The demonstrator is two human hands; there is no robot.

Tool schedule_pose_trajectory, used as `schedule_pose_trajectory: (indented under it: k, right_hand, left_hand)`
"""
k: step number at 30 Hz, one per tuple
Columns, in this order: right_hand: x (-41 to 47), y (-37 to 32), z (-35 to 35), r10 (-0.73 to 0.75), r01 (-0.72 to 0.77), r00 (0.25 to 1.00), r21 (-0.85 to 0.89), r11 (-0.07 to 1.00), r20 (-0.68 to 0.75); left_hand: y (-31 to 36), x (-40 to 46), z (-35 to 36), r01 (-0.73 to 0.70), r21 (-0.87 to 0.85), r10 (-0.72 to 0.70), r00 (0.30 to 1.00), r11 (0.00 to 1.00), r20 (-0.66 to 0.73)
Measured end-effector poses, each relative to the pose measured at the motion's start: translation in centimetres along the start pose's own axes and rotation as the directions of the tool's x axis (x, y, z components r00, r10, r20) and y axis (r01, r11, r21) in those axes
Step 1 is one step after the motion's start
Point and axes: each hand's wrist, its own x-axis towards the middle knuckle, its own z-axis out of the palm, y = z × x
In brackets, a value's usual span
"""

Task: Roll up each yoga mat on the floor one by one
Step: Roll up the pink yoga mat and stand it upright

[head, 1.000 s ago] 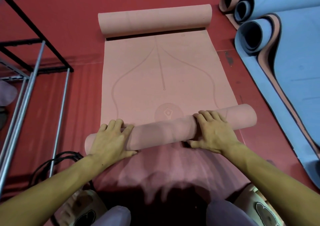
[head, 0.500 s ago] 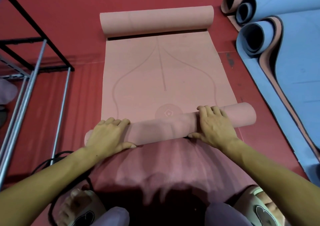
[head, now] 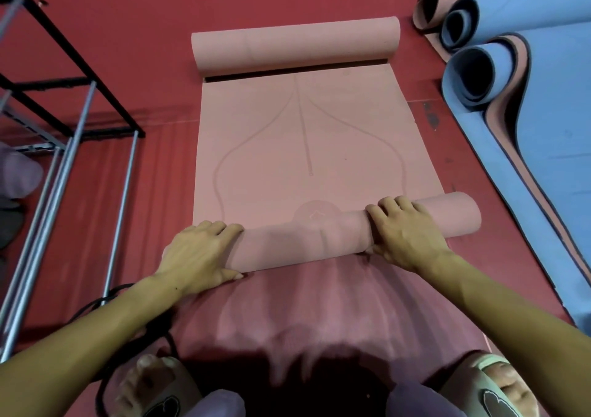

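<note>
Two bare hands press on the near roll of a pale pink rubber yoga mat [head: 303, 147] lying at centre frame on a red floor [head: 134, 48]. Left hand [head: 195, 253] curls over the roll's left end, fingers on top and thumb at the near edge; right hand [head: 406, 234] wraps it right of centre, fingers over the top. The mat's far end is also curled into a roll at upper centre, with flat mat bearing faint curved lines between the two. Blue and pink mats with curled ends [head: 511, 74] lie at the right edge. A black and silver metal rack [head: 73, 119] stands at left, with a black cable [head: 105, 298] on the floor at lower left. Sandalled feet [head: 153, 384] show along the bottom.
</note>
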Motion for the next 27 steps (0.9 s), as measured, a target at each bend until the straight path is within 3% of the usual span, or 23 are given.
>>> schedule_pose_trajectory:
  k: [5, 12, 22, 27]
  right_hand:
    - [-0.7, -0.1, -0.3, -0.004, -0.005, 0.995, 0.090, 0.996, 0.103]
    - [-2.6, -0.4, -1.0, -0.056, 0.013, 0.952, 0.141, 0.990, 0.301]
    - [-2.6, -0.7, -1.3, 0.015, -0.106, 0.894, 0.180, 0.978, 0.448]
    - [-2.4, -1.4, -1.2, 0.087, -0.126, 0.948, 0.109, 0.986, 0.307]
  left_hand:
    - [-0.7, 0.2, -0.7, -0.004, -0.113, 0.025, 0.983, 0.994, 0.182]
    - [-0.9, -0.6, -0.8, -0.071, -0.242, 0.147, 0.939, 0.968, 0.311]
    - [-1.1, -1.2, -0.6, -0.072, -0.329, 0.194, 0.916, 0.941, 0.353]
    - [-1.6, -1.6, 0.2, -0.038, -0.370, 0.135, 0.962, 0.928, 0.239]
